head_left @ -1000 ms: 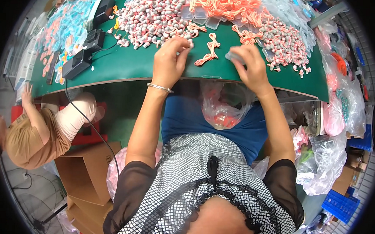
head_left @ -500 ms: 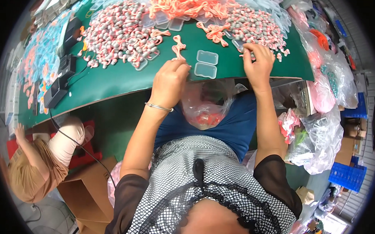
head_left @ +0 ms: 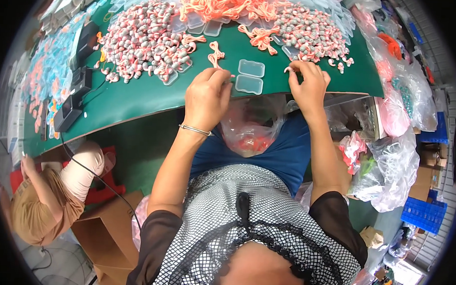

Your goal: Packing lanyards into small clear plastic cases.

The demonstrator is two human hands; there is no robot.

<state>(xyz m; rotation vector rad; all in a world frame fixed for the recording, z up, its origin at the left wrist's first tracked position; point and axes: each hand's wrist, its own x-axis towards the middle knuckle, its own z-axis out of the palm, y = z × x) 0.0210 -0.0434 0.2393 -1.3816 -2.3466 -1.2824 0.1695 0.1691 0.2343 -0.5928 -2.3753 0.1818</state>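
At upper centre, two clear plastic cases (head_left: 251, 76) lie on the green bench (head_left: 139, 96). The left hand (head_left: 207, 97), fingers curled, touches them; the right hand (head_left: 308, 85) pinches a pink-grey piece (head_left: 289, 70). Heaps of such pieces (head_left: 141, 41) crowd behind.

Green-topped table (head_left: 139, 96), front edge curving across the upper half of view. On it: a broad heap of small pink-and-grey pieces (head_left: 141, 39) at left centre, a second such heap (head_left: 312, 30) at right, a tangle of orange-pink cords (head_left: 228, 4) along the far edge between them. Two small clear plastic cases (head_left: 250, 76) lie one behind the other near the front edge. Loose pink cord loop (head_left: 215, 52) just beyond them. Black devices (head_left: 71, 104) with a cable sit at the left end, pale blue packets (head_left: 37, 75) past them.
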